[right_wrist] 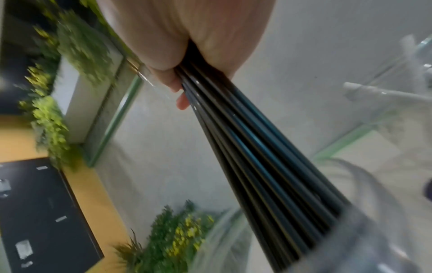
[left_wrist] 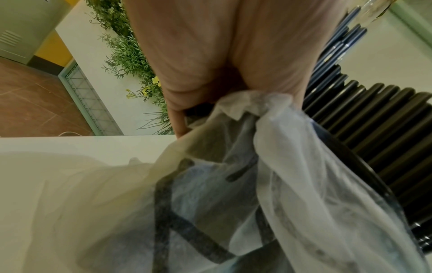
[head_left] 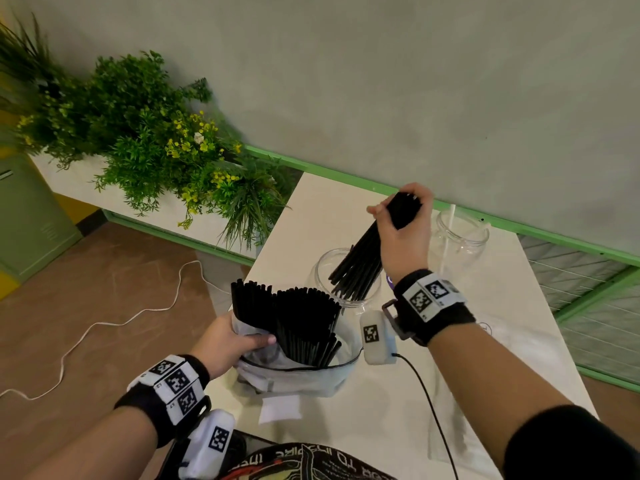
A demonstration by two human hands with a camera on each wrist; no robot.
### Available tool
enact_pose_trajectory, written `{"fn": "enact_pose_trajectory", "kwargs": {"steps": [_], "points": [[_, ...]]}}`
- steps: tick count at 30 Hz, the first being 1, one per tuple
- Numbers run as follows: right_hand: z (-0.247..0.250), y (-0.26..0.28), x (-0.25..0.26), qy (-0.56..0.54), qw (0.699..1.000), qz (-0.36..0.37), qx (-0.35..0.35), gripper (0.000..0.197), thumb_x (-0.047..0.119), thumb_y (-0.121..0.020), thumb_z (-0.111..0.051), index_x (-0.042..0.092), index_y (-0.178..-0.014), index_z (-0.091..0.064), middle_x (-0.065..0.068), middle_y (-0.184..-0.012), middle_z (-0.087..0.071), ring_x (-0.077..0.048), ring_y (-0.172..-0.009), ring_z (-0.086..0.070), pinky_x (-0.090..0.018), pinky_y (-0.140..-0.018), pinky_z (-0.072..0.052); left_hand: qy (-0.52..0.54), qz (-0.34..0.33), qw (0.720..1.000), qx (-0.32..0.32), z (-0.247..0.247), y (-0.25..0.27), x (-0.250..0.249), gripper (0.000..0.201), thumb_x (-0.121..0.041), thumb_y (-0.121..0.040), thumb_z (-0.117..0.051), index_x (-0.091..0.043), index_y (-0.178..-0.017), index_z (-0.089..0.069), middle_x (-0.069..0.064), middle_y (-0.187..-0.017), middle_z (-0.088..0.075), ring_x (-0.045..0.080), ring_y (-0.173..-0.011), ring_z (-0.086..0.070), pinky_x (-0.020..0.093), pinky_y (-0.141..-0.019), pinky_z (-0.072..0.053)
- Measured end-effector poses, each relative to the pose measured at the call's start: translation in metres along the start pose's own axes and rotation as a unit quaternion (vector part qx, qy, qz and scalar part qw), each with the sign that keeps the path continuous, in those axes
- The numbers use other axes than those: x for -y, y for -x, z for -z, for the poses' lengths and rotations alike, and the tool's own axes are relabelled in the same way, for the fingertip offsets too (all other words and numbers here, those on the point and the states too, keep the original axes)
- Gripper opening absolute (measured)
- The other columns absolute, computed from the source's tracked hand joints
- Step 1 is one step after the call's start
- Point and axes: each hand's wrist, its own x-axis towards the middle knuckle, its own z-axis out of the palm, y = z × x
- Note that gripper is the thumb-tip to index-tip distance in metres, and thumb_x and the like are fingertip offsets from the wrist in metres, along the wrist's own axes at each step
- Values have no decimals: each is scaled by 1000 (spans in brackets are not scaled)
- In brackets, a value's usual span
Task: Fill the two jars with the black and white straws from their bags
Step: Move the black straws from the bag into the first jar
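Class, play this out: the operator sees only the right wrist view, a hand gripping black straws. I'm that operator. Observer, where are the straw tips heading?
Observer: On the head view the right hand slants its bundle of black straws down into the mouth of the near jar.
Operator: Is the left hand busy?
Observer: Yes. The left hand grips the bag on the table; the left wrist view shows its fingers bunching the thin plastic.
Operator: Are any straws left in it?
Observer: Many. A thick fan of black straws in the bag stands out of its top.
Operator: And the other jar?
Observer: The far jar holds one white straw.
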Motion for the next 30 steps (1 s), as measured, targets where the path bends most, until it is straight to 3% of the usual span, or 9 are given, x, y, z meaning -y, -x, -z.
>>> {"fn": "enact_pose_trajectory", "kwargs": {"steps": [6,12,16,20,23,24,27,30], "points": [[4,15,-56,85,994,-55,35,31,6,-86,-66,23,-102,-46,14,-82,-60,6,-76,-57,-14,-77,-45,2,-3,1000,-1,-2,4,-1,32,0,-71,-78,-8,-100,-67,3,-92,-74,14,-88,-69,26,-77,-53],[9,11,-71,108,991,-57,52,28,7,-84,-69,23,-100,-51,10,-85,-62,-2,-82,-59,-20,-83,-47,5,0,1000,-11,-1,3,1,38,-4,-67,-82,-9,-102,-67,1,-94,-74,13,-90,-69,30,-82,-52],[12,7,-79,173,977,-61,108,31,15,-84,-71,28,-104,-51,5,-97,-64,-17,-97,-60,-32,-92,-48,1,1,1000,-10,-1,5,-1,37,-5,-67,-83,-10,-100,-68,-2,-91,-75,11,-88,-69,28,-81,-51],[14,-3,-82,192,971,-58,132,52,14,-83,-72,23,-126,-44,3,-109,-57,-13,-95,-59,-28,-86,-49,0,-2,1000,-3,0,7,-4,36,-13,-62,-85,-17,-94,-69,-7,-89,-75,9,-85,-70,28,-80,-52],[15,-10,-83,225,963,-8,145,59,7,-88,-64,24,-137,-37,1,-121,-48,-8,-95,-59,-20,-82,-48,-10,3,1000,-4,0,6,-4,34,-11,-64,-86,-17,-93,-69,-8,-88,-75,8,-85,-69,28,-80,-52],[15,-10,-83,254,953,25,165,55,5,-91,-58,23,-138,-39,0,-125,-47,-9,-98,-58,-21,-85,-49,-9,6,1000,-6,0,6,-5,31,-7,-67,-83,-16,-93,-69,-8,-86,-75,7,-83,-69,27,-78,-52],[15,-9,-84,354,893,128,246,48,-1,-95,-43,19,-139,-46,-8,-136,-47,-24,-118,-51,-39,-101,-45,-6,12,1000,-7,-1,7,-6,29,-3,-70,-80,-15,-94,-68,-8,-83,-75,9,-82,-70,27,-77,-52],[8,-8,-83,382,859,180,291,40,20,-100,-37,21,-138,-48,-8,-135,-51,-28,-119,-47,-42,-102,-40,-8,11,1000,-6,-1,8,-7,28,-3,-71,-79,-15,-93,-68,-9,-83,-75,8,-82,-70,25,-76,-53]]}}
